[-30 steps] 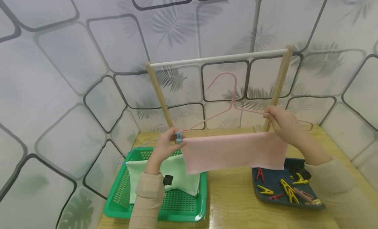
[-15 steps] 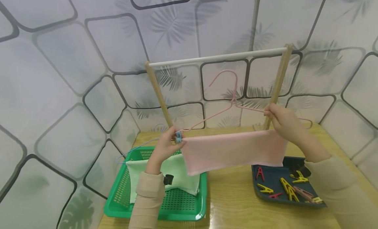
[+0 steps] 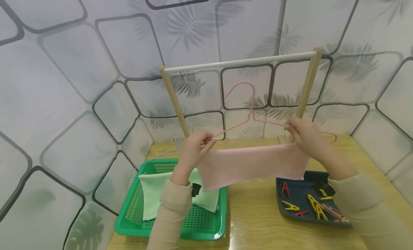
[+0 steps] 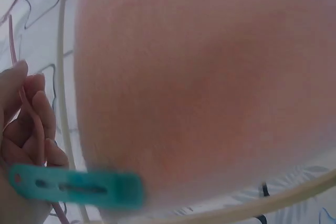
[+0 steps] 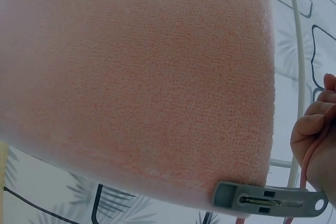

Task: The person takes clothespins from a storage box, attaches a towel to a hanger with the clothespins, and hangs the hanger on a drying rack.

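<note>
Only the wrist views show clothespins [image 5: 270, 199] on the pink cloth [image 3: 251, 164].

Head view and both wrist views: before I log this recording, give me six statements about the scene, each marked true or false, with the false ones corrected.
1. The left hand and right hand both grip the thin pink hanger. True.
2. The hanger hangs from the white horizontal rod. False: its hook shows below the rod.
3. The shallow dark blue tray holds yellow and red clothespins. True.
4. The pale green cloth lies in that tray. False: it lies in the green perforated plastic basket.
5. A teal plastic clothespin clips the pale pink rectangular cloth. True.
6. The plastic clothespin nearest the right hand is yellow. False: it is grey.
</note>
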Tool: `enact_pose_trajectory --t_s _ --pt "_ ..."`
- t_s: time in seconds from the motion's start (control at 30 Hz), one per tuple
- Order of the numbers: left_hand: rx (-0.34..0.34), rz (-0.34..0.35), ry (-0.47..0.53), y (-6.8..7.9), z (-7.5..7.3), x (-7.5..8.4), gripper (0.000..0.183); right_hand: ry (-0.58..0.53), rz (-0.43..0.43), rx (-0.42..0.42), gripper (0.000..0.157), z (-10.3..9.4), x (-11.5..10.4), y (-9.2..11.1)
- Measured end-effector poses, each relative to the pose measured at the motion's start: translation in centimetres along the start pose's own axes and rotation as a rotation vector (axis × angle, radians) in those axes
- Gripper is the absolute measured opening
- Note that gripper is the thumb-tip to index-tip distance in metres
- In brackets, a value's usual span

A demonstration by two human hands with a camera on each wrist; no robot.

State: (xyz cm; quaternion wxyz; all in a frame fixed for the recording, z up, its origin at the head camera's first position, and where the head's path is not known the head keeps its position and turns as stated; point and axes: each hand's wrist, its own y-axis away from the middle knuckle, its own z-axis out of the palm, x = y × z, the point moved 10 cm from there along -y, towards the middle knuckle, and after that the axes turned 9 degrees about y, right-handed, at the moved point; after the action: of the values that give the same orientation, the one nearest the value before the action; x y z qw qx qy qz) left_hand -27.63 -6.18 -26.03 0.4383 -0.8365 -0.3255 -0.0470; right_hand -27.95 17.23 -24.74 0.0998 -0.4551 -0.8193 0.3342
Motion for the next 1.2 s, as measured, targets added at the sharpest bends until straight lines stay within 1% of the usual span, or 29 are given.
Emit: enact_pose_trajectory --t_s 0.1,0.2,0.33,0.53,0.67,0.77,0.87,1.07,1.2 --pt "-0.003 0.025 0.01 -0.6 0.3 0.7 0.012 -0.003 -0.005 0.007 0.006 0.1 -0.1 0.0" --pt "0.009 0.036 0.053 -0.9 0.3 0.9 0.014 -0.023 -0.027 0.012 0.007 0.0 -0.2 0.0" --pt "0.013 0.043 0.095 -0.9 0.1 1.1 0.013 -0.062 -0.042 -0.023 0.004 0.0 0.1 0.0" --pt "0.012 0.037 0.101 -0.8 -0.5 0.9 0.007 -0.05 0.002 -0.113 0.036 0.2 2.4 1.3" --pt "0.022 0.018 0.103 -0.4 -0.9 0.3 0.009 -0.034 0.031 -0.183 0.045 1.0 3.8 2.4" --pt "0.036 0.008 0.109 -0.2 -1.3 0.1 0.011 -0.015 0.036 -0.203 0.045 1.4 4.5 3.0" --pt "0.047 0.015 0.107 -0.2 -1.6 0.2 0.012 -0.017 0.013 -0.191 0.044 1.6 4.8 3.5" --pt "0.071 0.046 0.107 -0.2 -2.1 0.4 0.009 -0.032 -0.076 -0.142 0.044 1.5 4.4 3.8" --pt "0.077 0.046 0.115 0.0 -2.2 0.1 0.01 -0.018 -0.088 -0.119 0.046 1.3 4.2 3.9"
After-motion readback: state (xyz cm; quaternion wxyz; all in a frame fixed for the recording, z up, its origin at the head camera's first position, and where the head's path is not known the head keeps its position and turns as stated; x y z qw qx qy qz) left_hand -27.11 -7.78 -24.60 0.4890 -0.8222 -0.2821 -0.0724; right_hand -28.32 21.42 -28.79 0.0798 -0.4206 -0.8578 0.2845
